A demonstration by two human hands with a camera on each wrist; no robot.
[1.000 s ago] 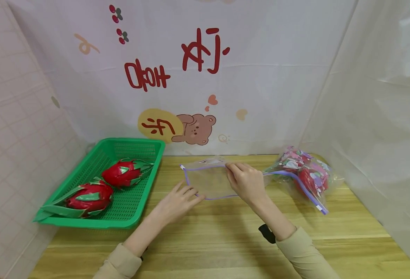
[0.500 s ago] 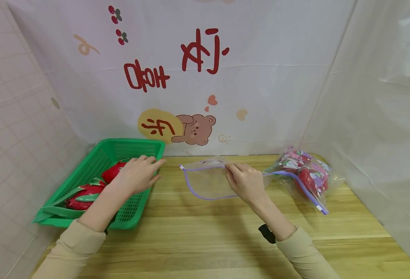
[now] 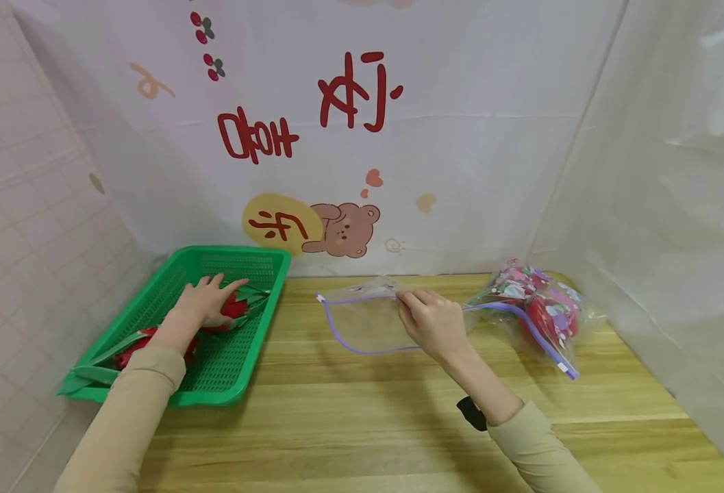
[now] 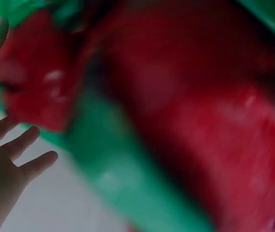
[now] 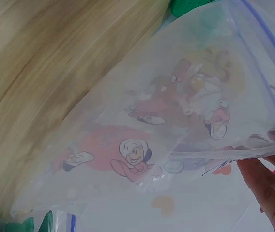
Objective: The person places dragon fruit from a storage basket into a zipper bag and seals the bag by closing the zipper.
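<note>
Far dragon fruit (image 3: pixel 235 307) lies in green basket (image 3: pixel 216 366), largely hidden under left hand (image 3: pixel 201 302); fingers spread, contact hard to tell, left wrist view blurred. Leafy end points right, long axis roughly crosswise. Left sleeve (image 3: pixel 124 411) and forearm partly block near dragon fruit (image 3: pixel 131 349). Right hand (image 3: pixel 434 322) pinches rim of clear zip bag (image 3: pixel 368 327), mouth gaping. Filled bag (image 3: pixel 543 305) sits right on bench (image 3: pixel 349 424).

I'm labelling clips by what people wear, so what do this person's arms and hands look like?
The left sleeve and right sleeve are plain beige cloth, ending short of the wrists. The left hand and right hand wear no gloves. A small black piece shows by the right forearm, near the cuff.
</note>
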